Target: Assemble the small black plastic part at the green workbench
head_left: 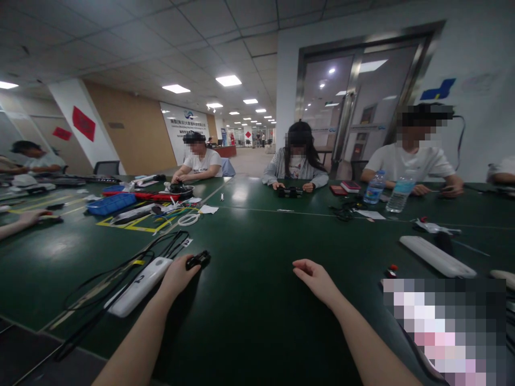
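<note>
My left hand (pixel 179 277) is closed around one end of a small black device (pixel 198 260), whose exact kind I cannot make out. The device is at the table surface, with its far end sticking out past my fingers. Right beside that wrist lies a long white box (pixel 139 287) marked "2", resembling a power strip, with black cables (pixel 139 261) running behind it. My right hand (pixel 316 277) rests on the green table (pixel 249 300), holding nothing, its thumb apart from the loosely bent fingers.
Across the table a person holds a black object (pixel 290 192). Two water bottles (pixel 401 192) stand at the back right, near another white strip (pixel 438 256). A blue tray (pixel 111 204) and a coiled white cable (pixel 188 219) lie left. A blurred screen (pixel 438 332) is at lower right.
</note>
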A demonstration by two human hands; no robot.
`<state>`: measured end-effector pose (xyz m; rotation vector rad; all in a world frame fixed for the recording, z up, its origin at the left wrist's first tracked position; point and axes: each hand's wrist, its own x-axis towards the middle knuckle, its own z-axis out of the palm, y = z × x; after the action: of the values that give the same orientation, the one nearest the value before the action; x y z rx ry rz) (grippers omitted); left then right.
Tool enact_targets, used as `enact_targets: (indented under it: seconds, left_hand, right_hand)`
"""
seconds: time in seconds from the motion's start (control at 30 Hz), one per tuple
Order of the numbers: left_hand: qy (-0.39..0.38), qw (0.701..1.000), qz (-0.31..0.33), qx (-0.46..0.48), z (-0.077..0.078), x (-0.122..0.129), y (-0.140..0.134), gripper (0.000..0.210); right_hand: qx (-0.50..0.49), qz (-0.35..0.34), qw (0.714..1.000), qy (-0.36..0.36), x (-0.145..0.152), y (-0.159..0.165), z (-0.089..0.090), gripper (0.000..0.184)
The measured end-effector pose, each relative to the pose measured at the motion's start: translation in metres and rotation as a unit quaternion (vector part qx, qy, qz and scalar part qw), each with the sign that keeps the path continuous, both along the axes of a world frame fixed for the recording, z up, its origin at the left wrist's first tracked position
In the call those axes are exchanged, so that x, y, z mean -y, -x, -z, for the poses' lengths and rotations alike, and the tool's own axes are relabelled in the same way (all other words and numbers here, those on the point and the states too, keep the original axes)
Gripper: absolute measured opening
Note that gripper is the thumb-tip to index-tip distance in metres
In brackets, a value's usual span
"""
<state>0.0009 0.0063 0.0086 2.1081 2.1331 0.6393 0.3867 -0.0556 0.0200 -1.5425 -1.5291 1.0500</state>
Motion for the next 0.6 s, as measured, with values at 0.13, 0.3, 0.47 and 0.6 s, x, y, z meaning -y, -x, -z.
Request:
enact_targets:
  seconds: [0.13, 0.3, 0.47, 0.6]
  left_hand:
    - [0.02, 0.999, 0.024, -0.007, -0.002, -0.004, -0.016, 0.047]
    - [0.049, 0.986, 0.151, 0.053, -0.007, -0.002, -0.08, 0.041]
    - [0.096, 0.951, 0.263, 0.127, -0.007, 0.009, -0.162, 0.042]
    - [0.096, 0.93, 0.318, 0.155, -0.004, 0.019, -0.198, 0.04]
  right_hand:
    - [-0.004, -0.001, 1.0, -0.006, 0.001, 0.001, 0.0, 0.025]
    - [-0.032, 0.012, 0.999, -0.016, 0.004, 0.002, -0.002, 0.025]
    - [-0.099, 0.056, 0.993, -0.031, 0.0, 0.001, 0.005, 0.033]
    - [-0.081, 0.112, 0.989, -0.054, -0.005, -0.006, 0.012, 0.031]
